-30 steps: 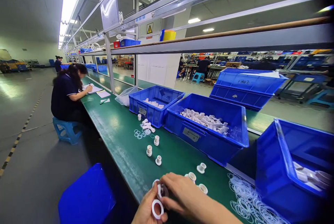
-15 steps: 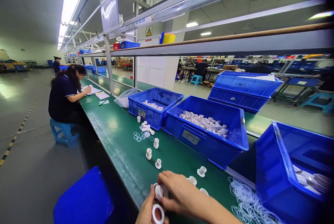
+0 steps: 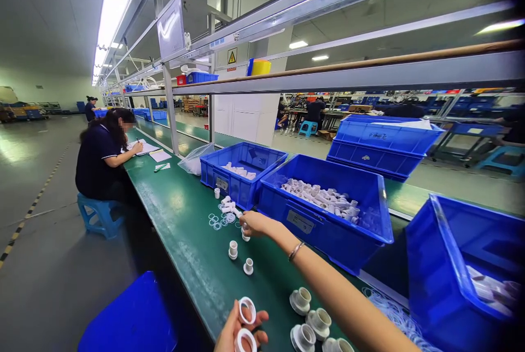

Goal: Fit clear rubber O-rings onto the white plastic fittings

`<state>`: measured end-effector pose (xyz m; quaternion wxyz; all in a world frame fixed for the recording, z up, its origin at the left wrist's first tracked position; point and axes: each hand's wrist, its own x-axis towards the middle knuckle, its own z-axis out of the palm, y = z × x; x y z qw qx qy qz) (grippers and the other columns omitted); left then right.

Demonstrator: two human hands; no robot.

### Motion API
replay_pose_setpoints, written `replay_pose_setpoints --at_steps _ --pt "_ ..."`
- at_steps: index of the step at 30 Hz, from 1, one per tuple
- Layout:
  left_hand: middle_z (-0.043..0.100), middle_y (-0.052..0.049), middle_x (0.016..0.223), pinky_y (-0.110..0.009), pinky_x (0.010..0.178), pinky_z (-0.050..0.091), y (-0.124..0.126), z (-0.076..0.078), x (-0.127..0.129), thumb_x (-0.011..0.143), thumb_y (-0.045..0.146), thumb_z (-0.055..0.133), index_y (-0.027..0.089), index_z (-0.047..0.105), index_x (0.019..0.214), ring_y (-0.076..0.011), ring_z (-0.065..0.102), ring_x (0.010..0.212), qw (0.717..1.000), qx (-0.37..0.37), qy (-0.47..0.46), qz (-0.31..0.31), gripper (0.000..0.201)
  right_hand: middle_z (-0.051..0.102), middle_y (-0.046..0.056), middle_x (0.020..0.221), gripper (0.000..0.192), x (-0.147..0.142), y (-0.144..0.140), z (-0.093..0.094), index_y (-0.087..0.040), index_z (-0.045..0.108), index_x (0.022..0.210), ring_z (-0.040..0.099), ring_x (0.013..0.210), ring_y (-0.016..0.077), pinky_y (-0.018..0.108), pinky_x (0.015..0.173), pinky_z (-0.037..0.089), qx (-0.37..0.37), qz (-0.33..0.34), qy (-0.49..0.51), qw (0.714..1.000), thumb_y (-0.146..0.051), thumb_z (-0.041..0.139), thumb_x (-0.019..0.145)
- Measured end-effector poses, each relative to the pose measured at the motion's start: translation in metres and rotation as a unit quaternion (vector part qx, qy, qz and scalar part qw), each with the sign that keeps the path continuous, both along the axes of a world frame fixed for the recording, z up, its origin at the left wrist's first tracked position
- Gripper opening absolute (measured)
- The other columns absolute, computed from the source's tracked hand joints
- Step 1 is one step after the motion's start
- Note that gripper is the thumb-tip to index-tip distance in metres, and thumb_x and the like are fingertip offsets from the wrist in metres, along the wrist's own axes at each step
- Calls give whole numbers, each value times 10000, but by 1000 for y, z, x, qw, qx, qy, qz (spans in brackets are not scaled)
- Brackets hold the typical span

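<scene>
White plastic rings (image 3: 247,311) are held between the fingers of the left hand (image 3: 235,333) at the near edge of the green table (image 3: 192,232). The right hand (image 3: 253,223) is extended far along the table, its grip closed on a white fitting (image 3: 245,235) just beside a blue bin (image 3: 324,212). More fittings (image 3: 305,316) are stood near, right of the rings.

bins (image 3: 324,229) x5 blue | rings in hand (image 3: 246,310) x2 | ppl at bench (image 3: 100,158) x1
</scene>
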<state>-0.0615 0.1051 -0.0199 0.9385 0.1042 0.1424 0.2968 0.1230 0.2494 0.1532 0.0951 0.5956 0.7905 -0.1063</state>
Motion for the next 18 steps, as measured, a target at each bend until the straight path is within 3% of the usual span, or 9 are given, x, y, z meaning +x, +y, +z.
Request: replay_pose_setpoints --at_steps 4,8,14,18 --pt "718 -93 986 -156 423 278 0 -6 5 788 505 718 166 651 770 -172 659 683 1000 -24 4 6 346 656 45 1051 229 16 -16 -3 -153 634 1052 638 912 178 379 805 553 -48 23 -6 999 -330 637 906" --pt "723 -97 948 -146 392 211 0 -15 10 733 525 759 168 644 742 -173 656 650 999 -39 19 16 375 649 55 1106 255 28 -29 -3 -165 623 1106 631 966 191 407 853 540 -46 26 2 999 -329 629 911" --pt "710 -92 976 -157 406 252 1 -23 10 804 535 681 167 626 771 -164 646 658 999 -24 18 33 374 671 37 1008 208 7 -29 -15 -155 644 1024 650 869 167 360 781 560 -78 -19 -30 996 -332 624 917" --pt "704 -94 976 -159 434 295 1 -23 9 818 542 661 157 622 799 -152 635 654 999 -13 17 31 387 675 25 949 177 0 -48 -26 -157 650 952 644 825 147 341 768 552 -97 -32 -27 994 -328 617 921"
